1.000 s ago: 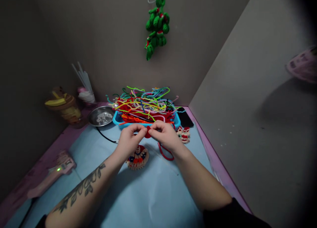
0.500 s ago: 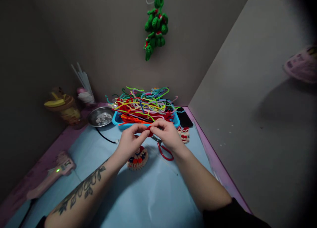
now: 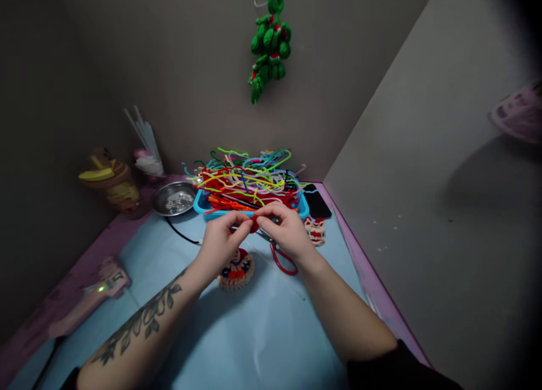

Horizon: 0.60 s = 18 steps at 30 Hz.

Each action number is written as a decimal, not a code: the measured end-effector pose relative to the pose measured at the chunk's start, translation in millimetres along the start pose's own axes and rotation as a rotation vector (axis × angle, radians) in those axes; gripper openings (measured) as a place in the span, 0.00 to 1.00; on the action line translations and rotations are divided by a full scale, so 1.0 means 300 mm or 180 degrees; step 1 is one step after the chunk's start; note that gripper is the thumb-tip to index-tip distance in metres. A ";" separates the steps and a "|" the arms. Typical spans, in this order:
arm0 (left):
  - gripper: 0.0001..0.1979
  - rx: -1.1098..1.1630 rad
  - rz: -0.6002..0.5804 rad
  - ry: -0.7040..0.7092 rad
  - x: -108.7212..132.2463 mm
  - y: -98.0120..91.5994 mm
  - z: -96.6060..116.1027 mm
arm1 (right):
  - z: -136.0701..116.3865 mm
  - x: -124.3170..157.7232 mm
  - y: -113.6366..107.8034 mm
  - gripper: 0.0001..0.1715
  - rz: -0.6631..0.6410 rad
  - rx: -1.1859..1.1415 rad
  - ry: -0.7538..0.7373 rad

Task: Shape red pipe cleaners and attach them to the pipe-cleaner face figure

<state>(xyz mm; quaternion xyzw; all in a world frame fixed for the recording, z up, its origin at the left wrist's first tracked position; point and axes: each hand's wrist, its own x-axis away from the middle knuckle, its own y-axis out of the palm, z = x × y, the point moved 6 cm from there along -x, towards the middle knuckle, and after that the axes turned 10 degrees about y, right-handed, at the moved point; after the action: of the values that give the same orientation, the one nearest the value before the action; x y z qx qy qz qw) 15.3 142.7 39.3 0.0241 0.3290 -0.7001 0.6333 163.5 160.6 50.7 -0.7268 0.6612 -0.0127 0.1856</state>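
Note:
Between the fingertips of both hands is a small red piece (image 3: 254,224), which looks like bent or coiled pipe cleaner; most of it is covered by the fingers. My left hand (image 3: 224,236) pinches it from the left, and my right hand (image 3: 283,226) pinches it from the right. Below my left hand lies a round beige, red and dark blue fuzzy figure (image 3: 237,271), partly hidden by the hand. Scissors with red handles (image 3: 284,261) rest on the table under my right hand, their blades mostly covered.
A blue tray (image 3: 207,211) heaped with colourful pipe cleaners stands behind the hands. Left of it are a metal bowl (image 3: 169,200) with small pieces and a pink glue gun (image 3: 95,299). Right are a phone (image 3: 318,202) and a beige-red piece (image 3: 315,232). Green ornaments (image 3: 271,45) hang above.
The view has shifted slightly. Both hands stay together on the red piece, and the fingers have moved only a little around it.

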 end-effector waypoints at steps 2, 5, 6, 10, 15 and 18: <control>0.09 -0.0468 -0.0143 0.0337 -0.005 -0.004 0.015 | -0.013 -0.001 -0.012 0.05 -0.0012 0.0274 -0.0140; 0.08 -0.1064 -0.0516 0.0797 -0.007 0.007 0.032 | -0.034 0.005 -0.020 0.07 -0.0220 0.0634 -0.0426; 0.07 -0.1185 -0.0624 0.0903 -0.007 0.011 0.035 | -0.039 0.008 -0.019 0.08 -0.0338 0.0729 -0.0508; 0.07 -0.1424 -0.0867 0.1148 -0.004 0.022 0.048 | -0.045 0.017 -0.012 0.10 -0.0684 0.0945 -0.0673; 0.07 -0.1496 -0.1037 0.1237 -0.002 0.027 0.056 | -0.029 0.015 -0.010 0.10 -0.0796 0.0987 -0.0551; 0.08 -0.1467 -0.1140 0.1311 -0.003 0.028 0.050 | -0.018 0.011 -0.009 0.09 -0.0923 0.0921 -0.0389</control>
<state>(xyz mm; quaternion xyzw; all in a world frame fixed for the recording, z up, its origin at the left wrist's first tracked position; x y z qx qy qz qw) 28.9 136.2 47.7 -0.0368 0.5980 -0.6879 0.4097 165.1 156.3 55.8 -0.7796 0.5285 -0.0899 0.3239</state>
